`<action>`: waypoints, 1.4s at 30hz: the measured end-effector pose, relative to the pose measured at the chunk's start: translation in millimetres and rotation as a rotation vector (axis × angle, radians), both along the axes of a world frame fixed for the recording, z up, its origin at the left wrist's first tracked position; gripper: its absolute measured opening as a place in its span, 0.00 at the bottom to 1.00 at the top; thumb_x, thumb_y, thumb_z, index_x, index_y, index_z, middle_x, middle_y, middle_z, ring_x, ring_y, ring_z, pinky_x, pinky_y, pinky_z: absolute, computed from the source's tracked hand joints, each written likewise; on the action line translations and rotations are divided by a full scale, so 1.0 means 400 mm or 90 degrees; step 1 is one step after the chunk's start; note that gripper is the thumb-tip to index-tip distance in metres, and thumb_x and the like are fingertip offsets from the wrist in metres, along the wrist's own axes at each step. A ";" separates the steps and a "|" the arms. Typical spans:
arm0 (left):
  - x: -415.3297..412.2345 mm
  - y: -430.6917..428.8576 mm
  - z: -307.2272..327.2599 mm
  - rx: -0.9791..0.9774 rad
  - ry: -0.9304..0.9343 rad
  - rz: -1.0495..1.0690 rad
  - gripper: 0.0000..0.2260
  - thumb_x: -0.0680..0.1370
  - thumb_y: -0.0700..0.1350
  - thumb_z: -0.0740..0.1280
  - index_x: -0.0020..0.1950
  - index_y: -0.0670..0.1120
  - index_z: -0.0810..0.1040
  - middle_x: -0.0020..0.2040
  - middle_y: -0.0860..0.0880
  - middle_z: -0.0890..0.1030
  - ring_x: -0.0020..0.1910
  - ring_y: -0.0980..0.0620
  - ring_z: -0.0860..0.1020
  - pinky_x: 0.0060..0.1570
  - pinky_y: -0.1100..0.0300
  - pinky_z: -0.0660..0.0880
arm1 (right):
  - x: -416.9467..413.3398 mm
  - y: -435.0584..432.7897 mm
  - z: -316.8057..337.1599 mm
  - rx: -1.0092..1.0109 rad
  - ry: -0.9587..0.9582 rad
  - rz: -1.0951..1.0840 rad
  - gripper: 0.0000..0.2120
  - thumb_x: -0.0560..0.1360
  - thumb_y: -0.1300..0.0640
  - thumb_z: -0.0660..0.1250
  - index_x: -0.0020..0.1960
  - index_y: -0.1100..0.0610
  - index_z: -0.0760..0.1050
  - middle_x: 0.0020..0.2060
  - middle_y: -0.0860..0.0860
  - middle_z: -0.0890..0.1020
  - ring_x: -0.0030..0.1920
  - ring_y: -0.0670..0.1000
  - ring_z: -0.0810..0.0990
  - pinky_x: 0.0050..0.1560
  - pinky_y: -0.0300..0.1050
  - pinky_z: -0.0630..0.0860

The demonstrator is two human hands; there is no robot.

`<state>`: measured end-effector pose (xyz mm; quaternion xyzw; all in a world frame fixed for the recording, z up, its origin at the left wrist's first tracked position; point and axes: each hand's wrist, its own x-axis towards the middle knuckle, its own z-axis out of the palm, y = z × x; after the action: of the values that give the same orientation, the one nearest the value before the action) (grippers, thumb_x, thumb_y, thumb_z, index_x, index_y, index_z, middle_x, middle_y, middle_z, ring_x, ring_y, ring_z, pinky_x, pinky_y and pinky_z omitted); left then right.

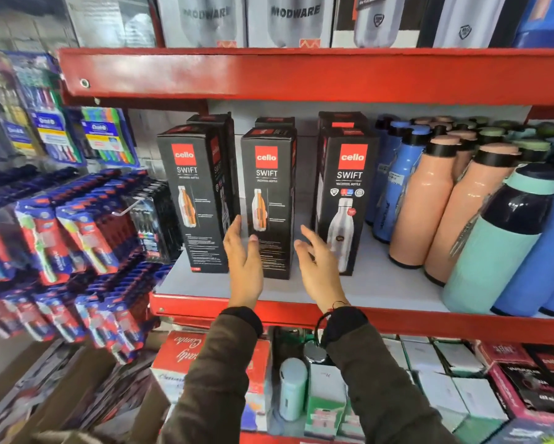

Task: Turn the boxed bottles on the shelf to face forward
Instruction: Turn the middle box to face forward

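Note:
Three black Cello Swift bottle boxes stand in a row on the red shelf. The left box and the middle box show a cutaway bottle picture; the right box shows a steel bottle. More such boxes stand behind each. My left hand is open at the middle box's lower left edge, thumb on its front. My right hand is open in the gap between the middle and right boxes, touching neither clearly.
Loose peach, blue and mint bottles crowd the shelf's right side. Toothbrush packs hang on pegs at the left. The shelf above carries Modware boxes. Small boxes and a red carton fill the shelf below.

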<state>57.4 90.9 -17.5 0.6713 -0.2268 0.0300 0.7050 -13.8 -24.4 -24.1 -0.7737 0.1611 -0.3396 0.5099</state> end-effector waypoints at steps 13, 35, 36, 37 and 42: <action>0.099 0.033 -0.009 -0.059 0.097 -0.197 0.17 0.86 0.55 0.52 0.70 0.62 0.75 0.72 0.53 0.77 0.72 0.57 0.73 0.73 0.57 0.68 | 0.096 0.057 -0.041 0.029 -0.017 -0.094 0.31 0.75 0.48 0.73 0.74 0.47 0.66 0.67 0.47 0.79 0.67 0.46 0.77 0.70 0.53 0.73; 0.158 0.006 -0.008 -0.036 0.077 -0.201 0.19 0.86 0.48 0.56 0.77 0.57 0.64 0.62 0.74 0.67 0.59 0.83 0.65 0.60 0.78 0.59 | 0.090 0.021 0.021 -0.096 -0.014 -0.024 0.37 0.79 0.49 0.66 0.80 0.40 0.48 0.80 0.41 0.58 0.79 0.38 0.55 0.80 0.51 0.56; 0.154 0.007 -0.013 -0.041 0.069 -0.195 0.19 0.86 0.47 0.56 0.78 0.56 0.64 0.63 0.75 0.68 0.62 0.81 0.65 0.62 0.76 0.59 | 0.091 0.022 0.019 -0.098 -0.014 -0.010 0.35 0.81 0.51 0.64 0.81 0.40 0.49 0.80 0.41 0.59 0.79 0.39 0.55 0.80 0.52 0.56; 0.153 0.006 -0.018 -0.048 0.062 -0.190 0.19 0.86 0.46 0.56 0.78 0.56 0.65 0.64 0.74 0.68 0.64 0.79 0.65 0.65 0.75 0.60 | 0.091 0.024 0.018 -0.096 -0.014 0.004 0.34 0.82 0.53 0.63 0.80 0.40 0.49 0.80 0.42 0.60 0.79 0.40 0.57 0.80 0.52 0.57; 0.158 -0.001 -0.033 -0.061 0.041 -0.161 0.18 0.86 0.41 0.56 0.75 0.54 0.67 0.66 0.65 0.73 0.61 0.84 0.68 0.62 0.78 0.64 | 0.102 0.017 0.003 -0.125 0.013 -0.003 0.33 0.83 0.57 0.63 0.79 0.37 0.50 0.75 0.35 0.65 0.75 0.36 0.64 0.76 0.41 0.61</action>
<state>120.5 90.4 -30.7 0.6032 -0.2851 -0.0701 0.7416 27.2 -17.7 -22.7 -0.8230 0.1344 -0.3471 0.4291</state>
